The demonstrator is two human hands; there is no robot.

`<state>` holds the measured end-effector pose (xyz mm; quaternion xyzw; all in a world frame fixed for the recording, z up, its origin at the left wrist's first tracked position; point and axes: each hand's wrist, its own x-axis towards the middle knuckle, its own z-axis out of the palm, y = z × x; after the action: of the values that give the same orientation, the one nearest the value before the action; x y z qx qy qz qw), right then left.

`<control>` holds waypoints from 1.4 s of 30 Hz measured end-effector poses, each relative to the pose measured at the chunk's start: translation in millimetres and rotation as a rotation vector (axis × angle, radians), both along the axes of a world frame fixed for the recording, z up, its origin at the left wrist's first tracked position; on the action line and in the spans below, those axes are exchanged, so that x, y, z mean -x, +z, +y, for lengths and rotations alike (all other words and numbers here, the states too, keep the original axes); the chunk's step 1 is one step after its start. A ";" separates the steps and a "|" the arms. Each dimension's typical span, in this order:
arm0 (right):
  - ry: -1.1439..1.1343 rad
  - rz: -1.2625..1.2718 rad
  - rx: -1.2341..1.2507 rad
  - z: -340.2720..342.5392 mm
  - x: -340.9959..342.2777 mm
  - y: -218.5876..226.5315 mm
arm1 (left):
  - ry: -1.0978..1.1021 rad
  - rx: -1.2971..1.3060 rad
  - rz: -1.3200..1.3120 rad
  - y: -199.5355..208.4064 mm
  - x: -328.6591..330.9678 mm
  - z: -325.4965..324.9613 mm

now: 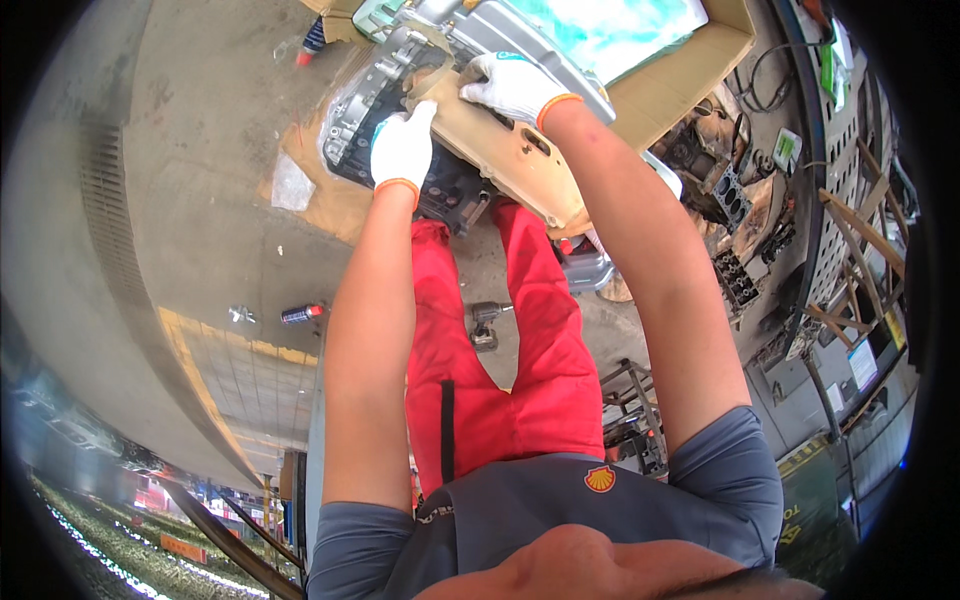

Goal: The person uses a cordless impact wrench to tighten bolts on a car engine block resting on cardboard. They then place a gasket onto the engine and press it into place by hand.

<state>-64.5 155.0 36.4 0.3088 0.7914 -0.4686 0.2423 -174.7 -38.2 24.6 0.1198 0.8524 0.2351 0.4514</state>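
A tan, flat panel (520,160) with dark slots lies slantwise in front of me, its near end above my right leg. My left hand (403,148), in a white glove with an orange cuff, is closed at the panel's left edge, thumb toward its far end. My right hand (512,85), gloved likewise, has its fingers curled over the panel's far right edge. A thin translucent yellowish strip (432,45) curves up beyond my hands; whether it is joined to the panel I cannot tell. Beneath and left lies a grey and black engine assembly (350,135).
An open cardboard box (690,85) with a greenish lining stands at the far right. A cordless impact wrench (487,325) rests on the floor between my legs. A spray can (302,314) lies at the left. Engine blocks (732,195) and other parts sit at the right, beside a perforated metal bench (838,190).
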 end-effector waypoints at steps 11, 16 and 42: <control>0.094 -0.109 -0.148 -15.5 6.8 0.0 | 0.059 -0.038 -0.056 6.8 1.4 -3.2; 0.100 -0.211 -0.147 -20.8 15.7 5.1 | 0.061 -0.045 -0.019 13.6 -1.5 -5.1; 0.040 0.236 -0.245 -113.7 -155.5 95.4 | 0.981 -0.384 -1.282 61.6 -174.3 -56.4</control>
<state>91.0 41.3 131.8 0.2629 0.8717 -0.3965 0.1175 -0.4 -94.6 86.2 -0.3480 0.3305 0.5693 0.6675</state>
